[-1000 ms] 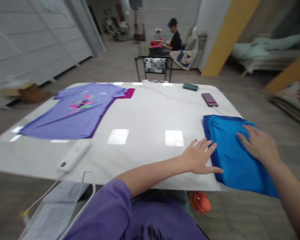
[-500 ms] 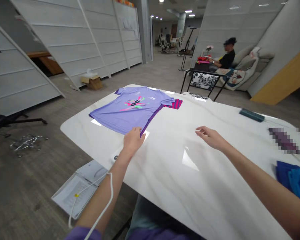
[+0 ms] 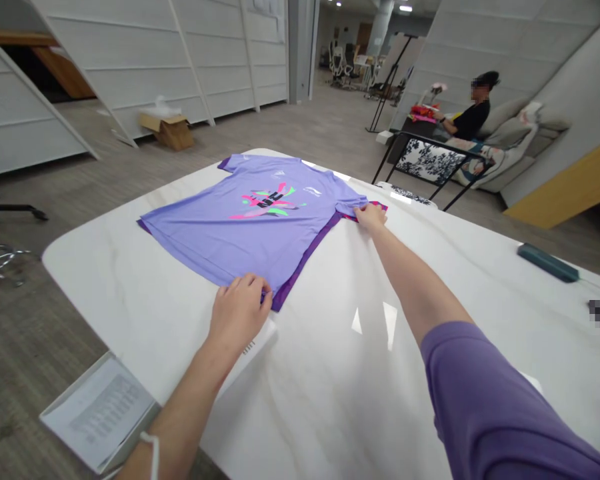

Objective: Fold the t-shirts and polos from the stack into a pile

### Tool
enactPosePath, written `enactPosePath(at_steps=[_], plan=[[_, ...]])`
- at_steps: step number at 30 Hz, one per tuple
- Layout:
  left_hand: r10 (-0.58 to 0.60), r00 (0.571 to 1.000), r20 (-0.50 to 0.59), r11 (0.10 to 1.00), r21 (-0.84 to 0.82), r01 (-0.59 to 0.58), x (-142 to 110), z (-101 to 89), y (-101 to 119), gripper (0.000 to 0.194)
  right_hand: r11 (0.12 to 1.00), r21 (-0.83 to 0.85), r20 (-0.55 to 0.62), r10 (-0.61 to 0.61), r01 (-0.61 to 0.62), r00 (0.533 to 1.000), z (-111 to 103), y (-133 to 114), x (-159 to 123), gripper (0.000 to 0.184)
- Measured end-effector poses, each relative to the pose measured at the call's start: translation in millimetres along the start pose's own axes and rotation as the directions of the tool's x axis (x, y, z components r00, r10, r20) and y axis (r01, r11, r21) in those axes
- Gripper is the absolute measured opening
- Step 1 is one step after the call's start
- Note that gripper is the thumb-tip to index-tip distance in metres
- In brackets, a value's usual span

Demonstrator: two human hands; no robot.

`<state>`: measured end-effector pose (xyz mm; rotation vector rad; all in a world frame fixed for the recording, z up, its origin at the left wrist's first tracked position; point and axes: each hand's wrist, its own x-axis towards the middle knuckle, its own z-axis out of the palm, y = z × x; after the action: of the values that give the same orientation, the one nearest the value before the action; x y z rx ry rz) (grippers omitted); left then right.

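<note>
A lavender T-shirt (image 3: 195, 227) with a pink, green and black print lies spread front-up on the white marbled table (image 3: 325, 373). Darker purple fabric (image 3: 300, 270) shows from under its near side edge, and pink-and-purple striped fabric (image 3: 379, 205) sticks out beyond the sleeve. My left hand (image 3: 241, 308) is closed at the shirt's near hem corner, a bit of cloth between thumb and fingers. Over at the right sleeve, my right hand (image 3: 371, 217) pinches the sleeve's end, its fingertips partly hiding the striped part.
A white box (image 3: 253, 350) rests on the table under my left forearm. Farther right lies a dark green case (image 3: 547, 262). An open white box (image 3: 100, 413) is below the table's left edge. Beyond the table stand a black-framed chair (image 3: 430, 163) and a seated person (image 3: 473, 117).
My right hand has reached forward from above bare table to the shirt's sleeve. My left hand stays at the hem, now closed on it. The view has moved closer to the shirt.
</note>
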<state>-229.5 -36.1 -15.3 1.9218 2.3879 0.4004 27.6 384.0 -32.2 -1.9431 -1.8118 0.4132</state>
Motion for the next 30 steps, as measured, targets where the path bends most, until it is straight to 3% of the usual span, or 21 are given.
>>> enactPosePath(at_steps=[3, 6, 10, 13, 16, 20, 26, 28, 30], plan=[[0.026, 0.993, -0.116, 0.993, -0.112, -0.039, -3.7, -12.2, 7.6, 0.014, 0.994, 0.113, -0.06, 0.004, 0.003, 0.998, 5.8, 4.6, 14.5, 0.024], [0.098, 0.964, -0.245, 0.971, -0.188, -0.146, -9.4, -31.1, 21.1, 0.01, 0.902, 0.432, -0.076, 0.029, 0.007, 0.997, -3.8, 8.1, 25.4, 0.022], [0.235, 0.893, -0.384, 0.935, -0.163, -0.316, -21.2, -61.0, 47.3, 0.004, 0.725, 0.688, -0.028, 0.063, -0.027, 0.998, -34.6, 20.5, 27.2, 0.033], [0.333, 0.837, -0.435, 0.887, -0.157, -0.435, -40.6, -76.2, 77.7, 0.008, 0.688, 0.726, -0.033, 0.024, 0.008, 0.999, -67.4, 50.2, 13.3, 0.043], [0.452, 0.801, -0.394, 0.821, -0.167, -0.545, -73.8, -73.8, 119.8, 0.012, 0.726, 0.686, -0.021, -0.038, 0.042, 0.999, -105.5, 100.6, -13.0, 0.045], [0.638, 0.73, -0.245, 0.696, -0.223, -0.683, -132.1, -41.1, 184.3, 0.013, 0.81, 0.582, 0.066, 0.039, -0.071, 0.997, -158.2, 189.3, -65.9, 0.042], [0.842, 0.536, -0.058, 0.466, -0.424, -0.777, -223.5, 22.4, 275.8, 0.005, 0.878, 0.408, 0.187, 0.189, -0.251, 0.964, -230.9, 330.0, -165.2, 0.059], [0.887, 0.462, -0.02, 0.393, -0.496, -0.774, -249.4, 32.0, 302.8, 0.005, 0.903, 0.332, 0.197, 0.216, -0.272, 0.956, -257.4, 374.0, -192.9, 0.064], [0.919, 0.394, 0.0, 0.323, -0.572, -0.754, -265.4, 32.5, 324.4, 0.019, 0.967, 0.127, 0.189, 0.196, -0.222, 0.962, -285.7, 415.0, -216.4, 0.065]])
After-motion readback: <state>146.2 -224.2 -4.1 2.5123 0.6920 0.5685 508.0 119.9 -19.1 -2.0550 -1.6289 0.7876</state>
